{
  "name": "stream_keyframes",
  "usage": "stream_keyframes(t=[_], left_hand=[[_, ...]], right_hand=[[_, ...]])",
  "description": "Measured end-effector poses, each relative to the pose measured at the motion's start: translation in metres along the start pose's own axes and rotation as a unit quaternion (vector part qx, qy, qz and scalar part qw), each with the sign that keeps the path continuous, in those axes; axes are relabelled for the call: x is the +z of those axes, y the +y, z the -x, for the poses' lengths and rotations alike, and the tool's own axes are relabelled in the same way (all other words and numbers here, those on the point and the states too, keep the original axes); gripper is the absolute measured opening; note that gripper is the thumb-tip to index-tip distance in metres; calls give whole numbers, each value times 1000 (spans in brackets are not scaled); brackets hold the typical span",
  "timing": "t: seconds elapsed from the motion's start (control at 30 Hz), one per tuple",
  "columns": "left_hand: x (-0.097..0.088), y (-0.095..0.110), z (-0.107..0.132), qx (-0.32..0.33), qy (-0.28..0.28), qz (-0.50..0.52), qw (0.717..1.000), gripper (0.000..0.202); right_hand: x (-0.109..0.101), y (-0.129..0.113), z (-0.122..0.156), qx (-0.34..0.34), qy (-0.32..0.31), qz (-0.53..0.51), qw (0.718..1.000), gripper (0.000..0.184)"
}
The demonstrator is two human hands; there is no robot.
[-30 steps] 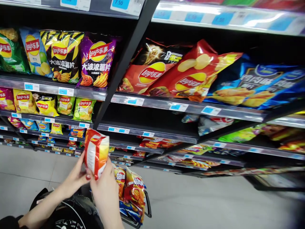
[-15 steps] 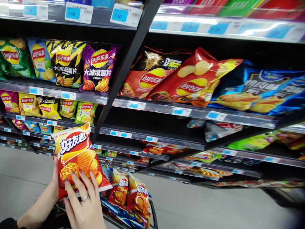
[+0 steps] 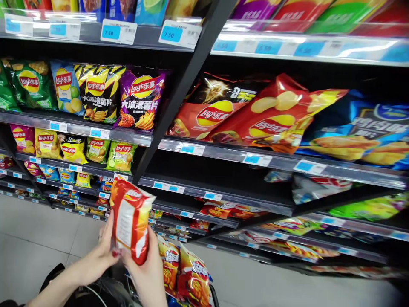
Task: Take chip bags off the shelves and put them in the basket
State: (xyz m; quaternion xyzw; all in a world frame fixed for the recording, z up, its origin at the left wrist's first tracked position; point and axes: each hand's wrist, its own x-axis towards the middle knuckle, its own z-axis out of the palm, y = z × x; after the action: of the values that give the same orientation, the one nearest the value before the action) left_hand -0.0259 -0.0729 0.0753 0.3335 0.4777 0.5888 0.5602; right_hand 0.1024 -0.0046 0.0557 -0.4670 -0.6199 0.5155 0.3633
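Note:
Between both hands I hold a red and yellow bag of potato chips (image 3: 129, 221), its back with a pale printed panel facing me. My left hand (image 3: 107, 241) grips the bag's left side and lower edge, with a thumb at the bottom. Wrapped round the right side and bottom is my right hand (image 3: 148, 260), its fingertips partly hidden behind the bag. Below and to the right, more chip bags (image 3: 193, 273) of the same colours fill a dark-rimmed basket (image 3: 214, 296), partly covered by my right hand.
Ahead stand dark shelves with price-tag strips (image 3: 252, 158). Lay's bags (image 3: 140, 98) line the left shelves; red bags (image 3: 268, 115) and blue bags (image 3: 367, 136) lean on the right. A slanted post (image 3: 179, 91) divides the shelves. Grey tiled floor (image 3: 35, 226) shows below.
The bag has been turned from its front to its back and sits slightly further right. My right hand has moved from lying across its front to gripping its right side.

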Motion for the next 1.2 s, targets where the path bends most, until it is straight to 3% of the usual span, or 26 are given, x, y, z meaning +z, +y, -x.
stream_keyframes(t=[0.07, 0.13, 0.2, 0.27, 0.33, 0.4, 0.57, 0.7, 0.87, 1.03, 1.2], left_hand=[[-7, 5, 1, 22, 53, -167, 984, 75], [-16, 8, -2, 36, 97, -228, 968, 77], [-23, 10, -6, 25, 84, -185, 979, 80], [-25, 11, -8, -5, 10, -68, 998, 81], [-23, 13, -8, -38, -39, 47, 997, 76], [-20, 15, -8, -55, -23, 98, 993, 71], [-17, 19, -9, -89, 41, 83, 992, 57], [-20, 19, -12, -129, 64, 76, 987, 45], [-22, 15, -14, -160, 73, 84, 981, 39], [-24, 14, -16, -165, 61, 87, 981, 40], [-29, 10, -16, -119, 32, 101, 987, 48]], right_hand=[[-14, 9, -12, 59, -12, -114, 992, 78], [-26, 15, -18, 127, -23, -228, 965, 82], [-33, 16, -18, 178, -32, -307, 934, 79], [-34, 13, -15, 212, -36, -352, 911, 78], [-30, 7, -11, 241, -38, -376, 894, 82], [-25, 2, -9, 261, -39, -390, 882, 90], [-20, -1, -11, 287, -60, -377, 879, 98], [-21, 1, -14, 307, -81, -356, 879, 88], [-19, 6, -18, 323, -102, -374, 864, 91], [-18, 9, -18, 318, -105, -370, 866, 89], [-18, 15, -18, 247, -118, -376, 885, 87]])
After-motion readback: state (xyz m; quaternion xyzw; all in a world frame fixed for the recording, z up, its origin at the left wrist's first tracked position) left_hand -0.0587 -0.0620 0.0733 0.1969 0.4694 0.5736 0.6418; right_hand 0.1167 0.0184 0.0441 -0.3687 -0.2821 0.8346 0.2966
